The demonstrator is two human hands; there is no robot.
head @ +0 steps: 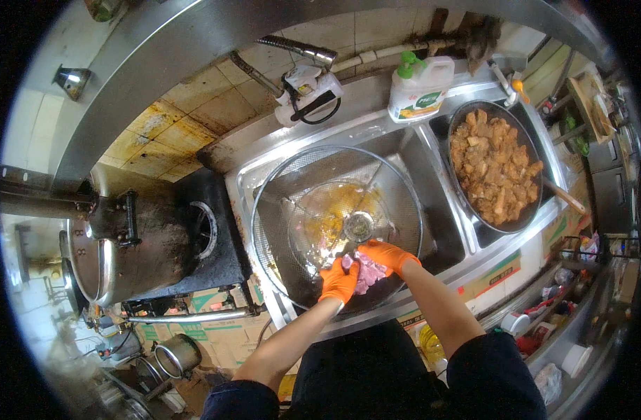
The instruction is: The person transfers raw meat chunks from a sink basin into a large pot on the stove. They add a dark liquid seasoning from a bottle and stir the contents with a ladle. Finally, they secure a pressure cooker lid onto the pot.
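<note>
Pink pieces of raw meat [370, 275] lie in a heap at the near edge of a large round wire-mesh strainer [416, 197], which rests in a stainless steel sink basin [443, 241]. My left hand [340, 281], in an orange glove, grips the left side of the meat. My right hand [387, 256], gloved the same way, is on the meat's upper right side, its fingers partly hidden. Under the mesh, the sink drain [358, 226] and yellowish bits show.
Right of the basin stands a round pan of brown meat chunks [496, 168]. Behind are a white jug with a green pump [422, 89] and a flexible metal hose [299, 48]. A big metal pot [142, 236] and a black stove [215, 262] stand left.
</note>
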